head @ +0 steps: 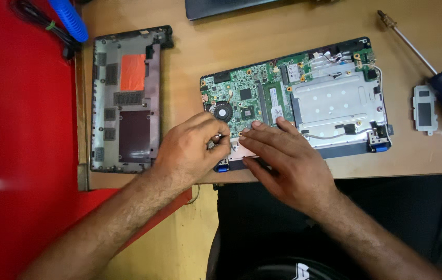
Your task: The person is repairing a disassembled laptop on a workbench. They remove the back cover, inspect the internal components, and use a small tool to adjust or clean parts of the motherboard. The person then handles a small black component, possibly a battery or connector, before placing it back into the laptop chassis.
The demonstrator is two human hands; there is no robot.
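Hands on an open laptop (304, 98) in the middle of the frame.
Left hand (192, 148) curls, fingertips pinching something small and unclear near the fan (223, 111); right hand (283, 161) lies flat, holding nothing.

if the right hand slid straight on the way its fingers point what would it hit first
The right hand lies flat on the near edge of the opened laptop, fingers pointing up-left. Going on, they would probably first meet the green circuit board, near the black chip beside the small round fan.
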